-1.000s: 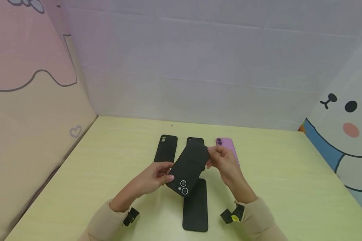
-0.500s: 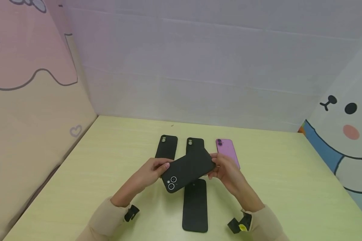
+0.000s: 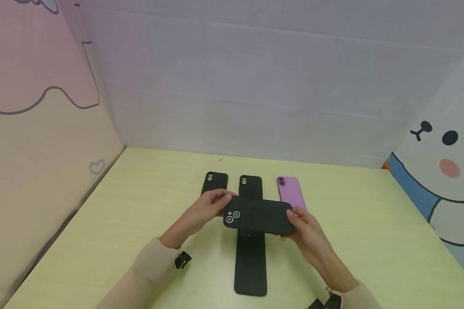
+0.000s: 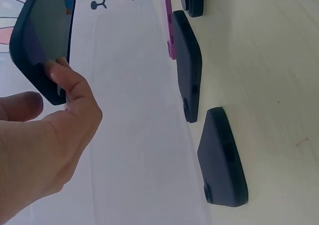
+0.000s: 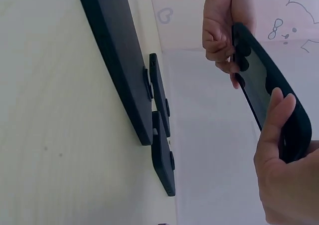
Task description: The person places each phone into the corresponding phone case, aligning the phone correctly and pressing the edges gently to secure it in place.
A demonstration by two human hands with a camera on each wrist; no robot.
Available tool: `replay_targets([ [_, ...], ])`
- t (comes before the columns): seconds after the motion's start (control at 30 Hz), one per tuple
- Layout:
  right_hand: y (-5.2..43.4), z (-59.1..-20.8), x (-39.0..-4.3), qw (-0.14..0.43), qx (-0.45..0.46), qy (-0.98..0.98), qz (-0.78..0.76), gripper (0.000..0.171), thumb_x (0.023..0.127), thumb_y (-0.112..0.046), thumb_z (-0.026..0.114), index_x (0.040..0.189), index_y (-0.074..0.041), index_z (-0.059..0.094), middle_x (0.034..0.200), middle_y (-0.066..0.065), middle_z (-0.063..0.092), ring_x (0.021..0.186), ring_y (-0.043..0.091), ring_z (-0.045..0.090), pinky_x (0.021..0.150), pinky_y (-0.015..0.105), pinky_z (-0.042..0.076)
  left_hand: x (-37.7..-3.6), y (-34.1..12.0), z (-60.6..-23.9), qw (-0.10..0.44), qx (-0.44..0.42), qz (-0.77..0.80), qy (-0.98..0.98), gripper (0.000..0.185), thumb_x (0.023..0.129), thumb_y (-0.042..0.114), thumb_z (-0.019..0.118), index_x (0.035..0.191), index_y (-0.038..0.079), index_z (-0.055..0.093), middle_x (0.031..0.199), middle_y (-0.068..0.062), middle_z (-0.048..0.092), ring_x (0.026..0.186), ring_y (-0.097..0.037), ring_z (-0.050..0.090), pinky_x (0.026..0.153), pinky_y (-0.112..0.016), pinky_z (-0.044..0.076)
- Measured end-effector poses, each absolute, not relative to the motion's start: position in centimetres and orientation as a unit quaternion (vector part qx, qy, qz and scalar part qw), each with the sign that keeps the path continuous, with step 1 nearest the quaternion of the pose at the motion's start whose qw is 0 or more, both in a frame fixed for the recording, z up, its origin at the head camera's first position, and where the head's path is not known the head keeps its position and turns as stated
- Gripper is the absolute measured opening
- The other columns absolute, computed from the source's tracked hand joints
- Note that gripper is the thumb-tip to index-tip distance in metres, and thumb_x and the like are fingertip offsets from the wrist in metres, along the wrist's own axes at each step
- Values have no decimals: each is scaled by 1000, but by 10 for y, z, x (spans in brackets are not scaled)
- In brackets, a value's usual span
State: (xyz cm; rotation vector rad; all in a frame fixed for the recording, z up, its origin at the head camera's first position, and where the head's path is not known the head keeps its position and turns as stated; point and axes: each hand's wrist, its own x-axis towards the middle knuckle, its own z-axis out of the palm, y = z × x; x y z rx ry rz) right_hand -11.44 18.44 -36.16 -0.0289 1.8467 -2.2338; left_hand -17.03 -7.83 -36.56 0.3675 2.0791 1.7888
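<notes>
Between both hands, over the table's middle, is a phone in a matte black case (image 3: pixel 259 215), held crosswise with its two ringed camera lenses at the left. My left hand (image 3: pixel 201 214) pinches the camera end, thumb on the back. The right hand (image 3: pixel 311 238) grips the other end with its thumb on the back. From below, the left wrist view shows a glossy screen (image 4: pixel 52 28) inside the dark rim. Fingers of the right hand (image 5: pixel 286 182) wrap the near end in the right wrist view. Underneath, a black phone-shaped piece (image 3: pixel 250 266) lies lengthwise, its far end hidden.
Two black phone cases with camera openings lie farther back, a left one (image 3: pixel 215 182) and a middle one (image 3: pixel 251 185), both partly covered. A pink phone (image 3: pixel 293 192) lies to their right. The pale yellow table (image 3: pixel 371 223) meets a white curtain (image 3: pixel 255 86) at the back.
The cased phone has turned from a slant to nearly level, its camera end swinging up. My left hand has moved forward and right; the right hand has come lower and farther right.
</notes>
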Motion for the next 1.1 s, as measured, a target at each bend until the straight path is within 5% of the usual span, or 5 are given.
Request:
replay_targets([
  [0.23,197,-367,-96,84,43,608,-788,6,95,-17,49,91,-13,49,95,-6,64,80,9,63,76,29,53,-176,-60,-371,223,110,657,711,38,92,18,55,124,-1,47,97,-15,66,83,-22,66,82,-34,52],
  [0.53,219,-371,-77,121,79,654,-743,3,92,-12,53,94,-10,52,91,-1,67,81,12,67,78,30,53,-188,-22,-378,194,116,633,741,27,90,7,57,115,-3,56,99,-15,64,76,-11,63,76,-29,54],
  [0.83,235,-380,-64,125,150,793,-577,45,89,-14,58,126,10,47,94,9,67,77,21,67,78,31,52,-195,5,-383,206,137,602,759,21,87,4,59,107,-1,61,86,-13,66,86,-35,65,77,-40,53],
  [1.1,245,-392,-55,140,108,846,-503,57,83,-10,65,130,12,40,101,17,63,74,19,68,72,22,47,-196,30,-387,209,138,559,790,15,84,3,63,98,1,66,78,-11,67,67,-25,67,59,-29,54],
])
